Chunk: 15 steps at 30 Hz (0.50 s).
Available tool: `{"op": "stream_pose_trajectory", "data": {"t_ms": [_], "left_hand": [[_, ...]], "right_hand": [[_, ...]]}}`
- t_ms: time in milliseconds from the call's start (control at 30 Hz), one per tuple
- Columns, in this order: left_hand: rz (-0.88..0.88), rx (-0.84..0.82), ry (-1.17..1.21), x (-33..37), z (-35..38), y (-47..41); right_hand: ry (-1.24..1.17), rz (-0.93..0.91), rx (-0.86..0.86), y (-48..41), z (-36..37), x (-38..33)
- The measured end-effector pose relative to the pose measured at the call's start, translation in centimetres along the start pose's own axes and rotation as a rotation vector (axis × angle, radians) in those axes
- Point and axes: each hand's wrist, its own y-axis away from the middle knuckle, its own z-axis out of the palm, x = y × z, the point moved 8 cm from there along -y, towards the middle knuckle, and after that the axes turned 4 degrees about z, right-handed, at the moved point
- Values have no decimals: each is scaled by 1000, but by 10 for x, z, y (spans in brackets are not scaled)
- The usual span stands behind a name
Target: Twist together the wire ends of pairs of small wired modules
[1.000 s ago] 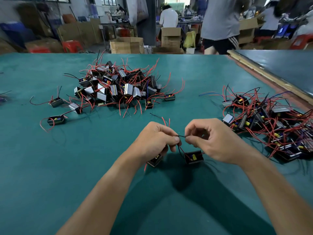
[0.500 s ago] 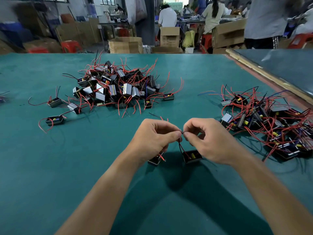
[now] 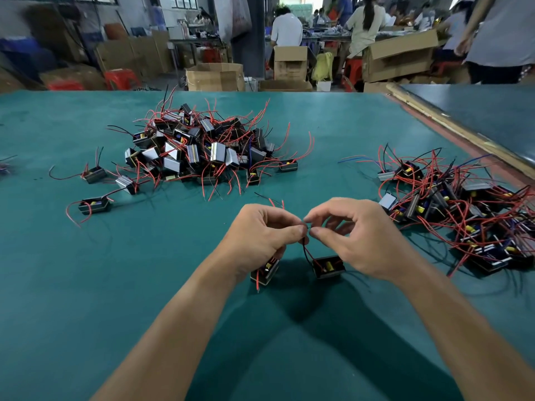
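Green tabletop is spread beneath the work. Wire ends are pinched between thumb and forefinger of the left hand and right hand, fingertips nearly meeting; wires drop to the left module, tilted diagonally, and the right module, lying crosswise. Forearms converge from below.

Assembly workshop: cardboard boxes, seated workers, wired-module piles on big table.
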Motion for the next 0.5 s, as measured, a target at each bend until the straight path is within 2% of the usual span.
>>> {"op": "stream_pose_trajectory", "data": {"t_ms": [333,500], "left_hand": [[-5,-26,-24,-2,3,0],[37,-55,-104,2,7,2]], "right_hand": [[67,18,-13,1,-2,-2],[37,180,-172,4,13,9]]}}
